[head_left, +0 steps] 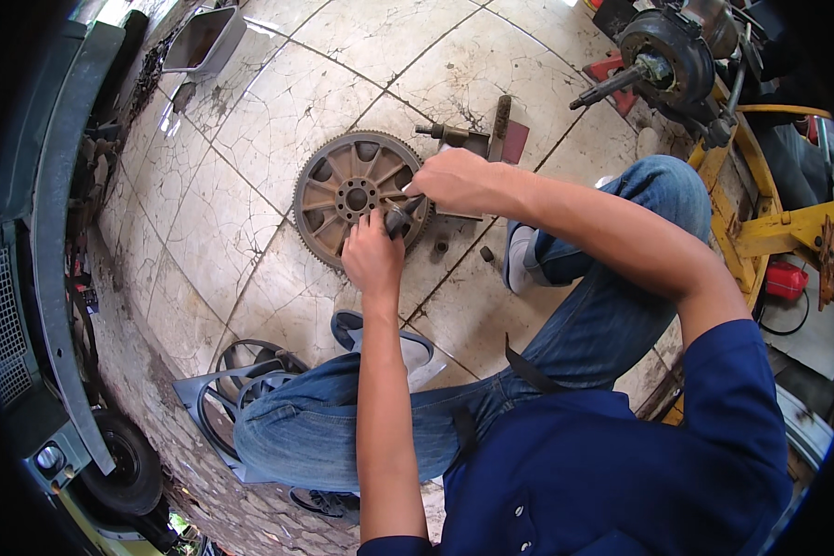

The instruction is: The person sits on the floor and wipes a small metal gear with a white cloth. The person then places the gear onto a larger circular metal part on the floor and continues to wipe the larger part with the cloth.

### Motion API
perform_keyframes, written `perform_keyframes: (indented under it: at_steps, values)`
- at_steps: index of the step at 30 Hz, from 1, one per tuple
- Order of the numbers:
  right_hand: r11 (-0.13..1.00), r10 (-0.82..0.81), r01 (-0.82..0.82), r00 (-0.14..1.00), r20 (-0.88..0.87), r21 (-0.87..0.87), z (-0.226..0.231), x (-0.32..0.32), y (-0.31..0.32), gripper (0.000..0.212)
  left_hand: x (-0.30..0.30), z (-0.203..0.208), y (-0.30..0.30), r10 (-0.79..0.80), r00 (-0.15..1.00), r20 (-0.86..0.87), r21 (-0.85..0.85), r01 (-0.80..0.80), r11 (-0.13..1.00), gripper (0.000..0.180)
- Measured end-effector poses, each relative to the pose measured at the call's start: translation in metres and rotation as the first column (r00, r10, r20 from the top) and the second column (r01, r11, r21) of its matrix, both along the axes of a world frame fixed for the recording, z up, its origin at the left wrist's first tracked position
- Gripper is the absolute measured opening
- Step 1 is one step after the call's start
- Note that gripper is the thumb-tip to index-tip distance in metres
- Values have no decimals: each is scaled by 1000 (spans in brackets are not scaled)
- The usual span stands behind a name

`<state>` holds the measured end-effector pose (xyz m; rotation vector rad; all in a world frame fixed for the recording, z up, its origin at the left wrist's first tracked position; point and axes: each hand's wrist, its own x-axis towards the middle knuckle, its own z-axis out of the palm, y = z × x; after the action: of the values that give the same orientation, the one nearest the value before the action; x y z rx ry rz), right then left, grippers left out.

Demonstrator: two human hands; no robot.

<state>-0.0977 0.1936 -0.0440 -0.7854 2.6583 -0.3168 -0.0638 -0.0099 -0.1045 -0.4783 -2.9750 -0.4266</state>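
A rusty, spoked flywheel (339,170) with a toothed rim lies flat on the tiled floor in front of me. My right hand (447,180) is closed at its right side around a dark tool (398,221) with a rounded end. What kind of tool it is I cannot make out. My left hand (372,254) bends over the lower part of the flywheel, its fingertips near the hub and its thumb side against the tool's rounded end. Whether it grips that end is partly hidden. Beyond my right hand lie a metal cylindrical part (443,134) and a dark brush-like strip (500,128).
Two small metal pieces (441,247) (487,253) lie right of the flywheel, by my foot. Black belt-like loops (241,366) sit beside my left knee. A grey bin (204,42) stands far left, a wheel hub (663,56) far right, a yellow frame (760,227) at right.
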Motion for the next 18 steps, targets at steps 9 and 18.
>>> perform_keyframes:
  at_steps: [9, 18]
  values:
    - [997, 75, -76, 996, -43, -32, -3, 6, -9, 30, -1, -1, -3, -3, 1000, 9, -6, 3, 1000, 37]
    - [997, 61, -58, 996, -59, 48, -11, 11, -14, 24, 6, -1, -6, -4, 999, 32, -38, 5, 999, 39]
